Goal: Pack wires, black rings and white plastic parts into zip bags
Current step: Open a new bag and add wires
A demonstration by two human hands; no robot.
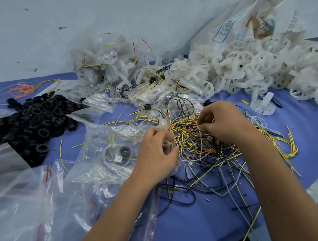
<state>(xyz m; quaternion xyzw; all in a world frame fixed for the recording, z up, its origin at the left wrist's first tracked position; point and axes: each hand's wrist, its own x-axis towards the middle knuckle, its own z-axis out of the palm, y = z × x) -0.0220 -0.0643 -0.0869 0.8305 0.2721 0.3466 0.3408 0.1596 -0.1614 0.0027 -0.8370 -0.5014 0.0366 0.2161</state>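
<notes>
A tangled heap of yellow, black, white and orange wires (202, 147) lies on the blue table (304, 139) in front of me. My right hand (223, 122) is on top of the heap, its fingers curled and pinching wires. My left hand (156, 154) grips the mouth of a clear zip bag (110, 155) at the heap's left edge; the bag holds yellow wires and a black ring. A pile of black rings (33, 124) sits at the left. White plastic wheel parts (244, 66) are heaped at the back right.
Filled zip bags (110, 63) are stacked at the back centre against the wall. Empty clear bags (29, 212) overlap at the lower left. A large printed sack (245, 22) lies behind the white parts. Loose orange wires (20, 89) lie far left.
</notes>
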